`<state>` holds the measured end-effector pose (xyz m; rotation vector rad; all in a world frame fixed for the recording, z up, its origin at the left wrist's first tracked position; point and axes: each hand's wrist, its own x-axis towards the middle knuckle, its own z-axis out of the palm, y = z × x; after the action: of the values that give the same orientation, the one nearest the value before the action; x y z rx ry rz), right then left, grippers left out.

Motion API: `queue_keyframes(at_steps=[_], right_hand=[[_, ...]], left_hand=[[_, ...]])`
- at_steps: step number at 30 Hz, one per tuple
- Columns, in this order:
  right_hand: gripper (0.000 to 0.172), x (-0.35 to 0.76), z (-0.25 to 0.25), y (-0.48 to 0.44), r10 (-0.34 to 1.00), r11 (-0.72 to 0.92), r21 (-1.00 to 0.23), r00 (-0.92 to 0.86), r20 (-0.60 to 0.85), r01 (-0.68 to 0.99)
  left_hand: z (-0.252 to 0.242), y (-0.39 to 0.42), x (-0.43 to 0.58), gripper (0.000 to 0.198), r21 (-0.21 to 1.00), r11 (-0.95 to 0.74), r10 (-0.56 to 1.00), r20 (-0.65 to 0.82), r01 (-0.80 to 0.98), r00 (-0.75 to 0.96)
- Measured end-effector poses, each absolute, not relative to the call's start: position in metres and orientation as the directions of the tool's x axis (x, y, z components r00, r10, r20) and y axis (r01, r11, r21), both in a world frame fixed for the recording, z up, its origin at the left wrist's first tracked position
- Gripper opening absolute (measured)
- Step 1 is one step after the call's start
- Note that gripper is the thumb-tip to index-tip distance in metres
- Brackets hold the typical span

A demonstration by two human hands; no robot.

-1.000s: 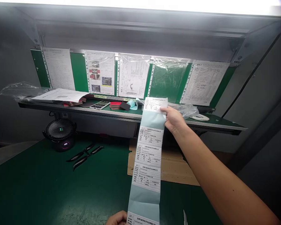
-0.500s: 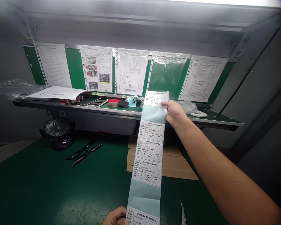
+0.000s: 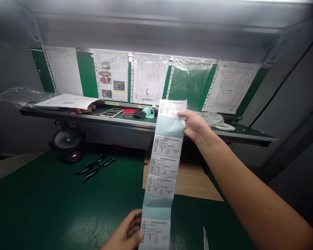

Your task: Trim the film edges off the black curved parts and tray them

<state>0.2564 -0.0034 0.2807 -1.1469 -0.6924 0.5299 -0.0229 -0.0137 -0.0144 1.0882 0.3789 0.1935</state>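
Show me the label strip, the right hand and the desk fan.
Label strip [image 3: 163, 166], head view, printed label mid-strip.
Right hand [image 3: 196, 126], head view, back of the hand.
Desk fan [image 3: 67, 139], head view, black grille.

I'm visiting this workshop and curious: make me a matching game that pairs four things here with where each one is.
Things:
1. Right hand
2. Left hand
3. Desk fan
4. Smartphone

Places:
A. Lying on the shelf
B. At the top end of the paper label strip, holding it up
C. Beside the strip's lower end
D. Standing on the green mat

Pairs: 1-B, 2-C, 3-D, 4-A
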Motion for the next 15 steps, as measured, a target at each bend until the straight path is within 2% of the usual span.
queue_keyframes(at_steps=[3,8,10,15], right_hand=[[0.022,0.245,0.284,-0.001,0.702,0.339,-0.94,0.67,0.241,-0.018],[0.025,0.237,0.295,0.006,0.662,0.395,-0.919,0.692,0.287,0.003],[0.024,0.24,0.301,0.007,0.639,0.427,-0.904,0.7,0.318,0.021],[0.023,0.258,0.312,0.007,0.53,0.433,-0.891,0.761,0.374,0.136]], left_hand=[[0.004,0.004,-0.019,0.063,0.956,0.286,0.365,-0.165,0.058,0.916],[0.008,0.013,0.0,0.055,0.988,0.133,0.252,-0.112,0.081,0.961],[0.002,0.01,0.007,0.05,0.986,0.145,0.266,-0.123,0.087,0.956],[-0.011,0.003,0.009,0.047,0.935,0.338,0.293,-0.214,0.108,0.932]])
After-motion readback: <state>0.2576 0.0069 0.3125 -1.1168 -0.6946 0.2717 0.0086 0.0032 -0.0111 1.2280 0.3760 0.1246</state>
